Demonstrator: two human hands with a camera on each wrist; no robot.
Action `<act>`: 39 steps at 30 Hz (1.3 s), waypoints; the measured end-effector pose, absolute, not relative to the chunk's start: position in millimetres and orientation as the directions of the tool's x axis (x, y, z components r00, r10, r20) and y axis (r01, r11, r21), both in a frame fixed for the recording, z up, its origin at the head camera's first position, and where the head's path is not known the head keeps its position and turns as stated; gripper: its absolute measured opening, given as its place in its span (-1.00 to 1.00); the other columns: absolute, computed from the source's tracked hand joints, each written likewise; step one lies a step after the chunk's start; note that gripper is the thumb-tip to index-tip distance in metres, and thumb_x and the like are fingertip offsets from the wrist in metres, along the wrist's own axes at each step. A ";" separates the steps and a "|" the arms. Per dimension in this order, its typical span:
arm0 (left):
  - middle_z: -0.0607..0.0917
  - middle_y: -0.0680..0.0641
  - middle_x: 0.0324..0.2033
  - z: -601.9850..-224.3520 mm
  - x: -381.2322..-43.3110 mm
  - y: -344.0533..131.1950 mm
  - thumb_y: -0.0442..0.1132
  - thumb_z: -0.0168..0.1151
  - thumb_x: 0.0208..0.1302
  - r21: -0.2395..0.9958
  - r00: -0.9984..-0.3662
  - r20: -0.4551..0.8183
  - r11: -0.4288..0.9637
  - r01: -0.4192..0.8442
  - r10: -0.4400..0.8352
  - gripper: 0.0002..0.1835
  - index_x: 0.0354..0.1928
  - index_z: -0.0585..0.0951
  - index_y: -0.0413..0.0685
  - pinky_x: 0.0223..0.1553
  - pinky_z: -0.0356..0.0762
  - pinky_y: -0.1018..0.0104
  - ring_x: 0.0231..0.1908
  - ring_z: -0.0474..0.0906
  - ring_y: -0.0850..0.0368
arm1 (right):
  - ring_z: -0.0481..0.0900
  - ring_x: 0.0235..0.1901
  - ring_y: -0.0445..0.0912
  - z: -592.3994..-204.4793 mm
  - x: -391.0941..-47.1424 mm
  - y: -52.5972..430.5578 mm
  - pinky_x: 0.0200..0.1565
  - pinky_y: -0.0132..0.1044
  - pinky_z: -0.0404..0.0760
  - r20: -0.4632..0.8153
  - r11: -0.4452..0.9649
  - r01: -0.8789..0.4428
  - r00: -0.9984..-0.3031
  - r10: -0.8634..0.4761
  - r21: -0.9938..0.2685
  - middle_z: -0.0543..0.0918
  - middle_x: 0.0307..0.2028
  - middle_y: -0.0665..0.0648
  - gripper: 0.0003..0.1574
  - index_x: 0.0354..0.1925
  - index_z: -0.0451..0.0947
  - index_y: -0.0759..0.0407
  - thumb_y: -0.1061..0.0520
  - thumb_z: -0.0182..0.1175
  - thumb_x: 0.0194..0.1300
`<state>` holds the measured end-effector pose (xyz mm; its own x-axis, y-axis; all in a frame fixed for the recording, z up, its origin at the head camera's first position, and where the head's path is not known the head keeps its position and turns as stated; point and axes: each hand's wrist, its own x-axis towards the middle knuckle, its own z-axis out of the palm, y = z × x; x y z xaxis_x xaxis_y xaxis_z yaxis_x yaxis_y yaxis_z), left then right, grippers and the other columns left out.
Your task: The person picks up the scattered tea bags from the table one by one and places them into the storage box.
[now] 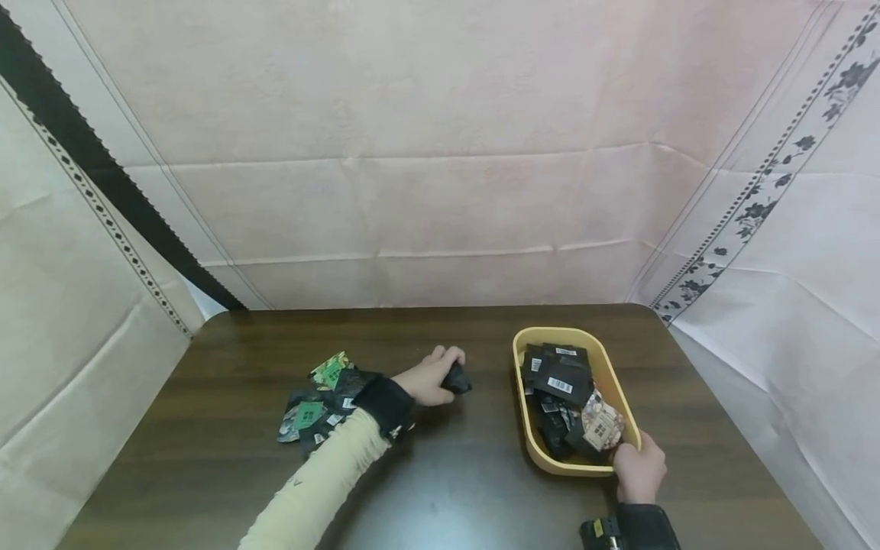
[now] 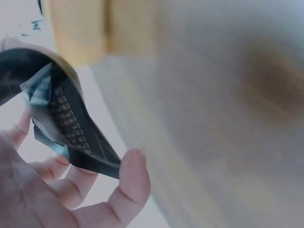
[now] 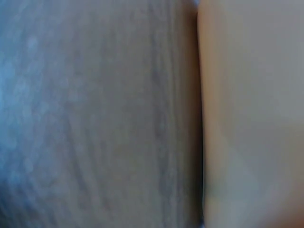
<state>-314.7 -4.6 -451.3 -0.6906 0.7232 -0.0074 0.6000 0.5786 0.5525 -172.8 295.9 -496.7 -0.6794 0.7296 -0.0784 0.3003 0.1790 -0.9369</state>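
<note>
My left hand point(image 1: 426, 380) pinches a small black packet point(image 1: 457, 380) above the middle of the table, between the pile and the basket. Up close in the left wrist view, this packet point(image 2: 71, 116) is bent and glossy, with rows of small pale print; thumb and fingers hold its edges. At the near right corner of a yellow plastic basket point(image 1: 524, 416), my right hand point(image 1: 639, 467) grips the rim. Several black packets point(image 1: 565, 380) and a beige patterned one point(image 1: 601, 422) lie inside. The right wrist view is blurred, with the right hand's fingers out of sight.
Left of the basket, a loose pile of dark packets point(image 1: 309, 416), including a green and yellow one point(image 1: 331, 370), lies partly behind the left cuff. They rest on a brown wooden table point(image 1: 440, 489). Pale cloth point(image 1: 440, 206) hangs behind and along both sides.
</note>
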 end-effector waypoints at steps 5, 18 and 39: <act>0.25 -0.10 -0.17 -429.9 -319.2 38.5 -0.39 0.26 -0.07 0.547 -0.661 0.046 0.534 0.644 0.749 -0.40 0.00 0.19 0.02 -0.19 0.30 0.28 -0.18 0.25 0.04 | 0.44 -0.39 0.13 -498.6 -175.9 291.0 -0.54 -0.27 0.42 -0.097 0.161 0.297 -0.695 0.713 -0.941 0.43 -0.19 0.49 -0.34 0.11 0.28 0.58 0.49 -0.25 -0.05; 0.20 -0.10 0.16 -416.8 -308.1 115.5 -0.10 0.33 0.00 0.388 -0.658 0.100 0.580 0.717 0.746 -0.19 0.30 0.15 0.19 -0.14 0.41 0.28 0.08 0.20 0.01 | 0.42 -0.33 0.17 -500.5 -175.8 273.4 -0.58 -0.22 0.44 -0.077 0.206 0.309 -0.702 0.708 -0.929 0.45 -0.20 0.46 -0.34 0.09 0.32 0.54 0.45 -0.27 -0.06; 0.07 -0.15 0.34 -434.9 -317.0 94.0 0.22 0.13 0.12 0.341 -0.677 0.095 0.615 0.711 0.729 -0.12 0.41 -0.04 0.25 0.06 0.17 -0.25 0.29 0.02 -0.14 | 0.42 -0.55 0.02 -498.8 -174.0 297.2 -0.62 -0.26 0.39 -0.044 0.208 0.281 -0.685 0.728 -0.937 0.46 -0.38 0.40 -0.38 0.04 0.33 0.59 0.49 -0.27 -0.07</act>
